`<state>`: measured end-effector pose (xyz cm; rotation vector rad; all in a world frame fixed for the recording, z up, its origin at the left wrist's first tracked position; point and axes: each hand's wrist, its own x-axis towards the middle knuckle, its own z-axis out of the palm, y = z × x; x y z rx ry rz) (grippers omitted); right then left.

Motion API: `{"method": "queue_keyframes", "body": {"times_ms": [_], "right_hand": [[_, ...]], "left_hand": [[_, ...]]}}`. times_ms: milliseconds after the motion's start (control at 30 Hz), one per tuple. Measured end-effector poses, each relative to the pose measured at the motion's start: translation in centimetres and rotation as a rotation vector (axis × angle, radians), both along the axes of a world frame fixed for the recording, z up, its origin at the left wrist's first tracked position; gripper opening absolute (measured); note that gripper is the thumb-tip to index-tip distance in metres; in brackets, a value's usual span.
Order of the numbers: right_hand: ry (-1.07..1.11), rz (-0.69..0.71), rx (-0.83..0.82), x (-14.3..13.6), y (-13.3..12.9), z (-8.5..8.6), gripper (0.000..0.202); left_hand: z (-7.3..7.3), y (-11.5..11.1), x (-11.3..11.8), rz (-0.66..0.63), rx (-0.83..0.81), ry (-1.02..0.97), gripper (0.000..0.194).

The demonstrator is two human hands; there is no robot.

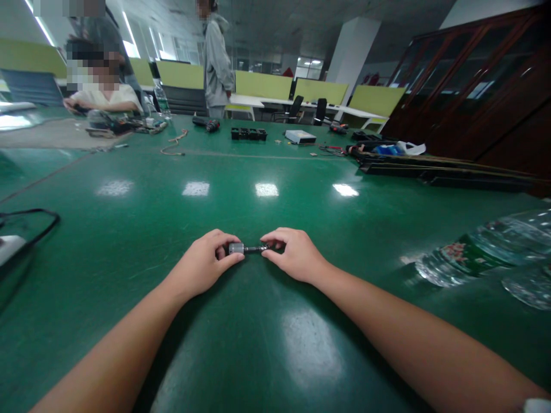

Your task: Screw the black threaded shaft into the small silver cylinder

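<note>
A small grey cylinder with a thin dark shaft (pixel 236 248) lies level between my hands, low over the green table (pixel 172 332) or resting on it; I cannot tell which. Its thick grey end is pinched between the thumb and fingers of my left hand (pixel 210 255). My right hand (pixel 293 252) closes thumb and fingertips around the far tip of the shaft, where a small shiny part shows. The fingers partly cover both ends. Its exact kind is not clear.
Clear plastic bottles (pixel 486 246) lie on the right. At the left edge are a white power strip (pixel 11 248) and black cable (pixel 51 215). Farther back are a drill (pixel 206 123), a black tray (pixel 248 133), a grey box (pixel 300 136) and long black rails (pixel 430 169). Other people are beyond.
</note>
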<state>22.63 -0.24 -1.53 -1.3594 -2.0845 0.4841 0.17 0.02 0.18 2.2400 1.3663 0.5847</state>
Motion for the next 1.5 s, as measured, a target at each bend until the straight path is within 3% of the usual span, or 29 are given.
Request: {"method": "queue_keyframes", "body": {"times_ms": [167,400,700,1500], "right_hand": [[0.021,-0.010,0.001,-0.03,-0.02,0.00,0.023],[-0.010,0.033,0.001,-0.14,-0.19,0.38,0.009],[0.053,0.127,0.000,-0.39,-0.51,0.37,0.022],[-0.015,0.130,0.030,-0.29,-0.48,0.32,0.009]], "left_hand": [[-0.08,0.00,-0.10,-0.003,-0.001,-0.004,0.031],[-0.30,0.06,-0.12,-0.038,0.010,-0.002,0.032],[-0.04,-0.13,-0.05,-0.055,-0.003,0.000,0.031],[-0.30,-0.13,-0.15,-0.076,0.007,0.011,0.029]]}}
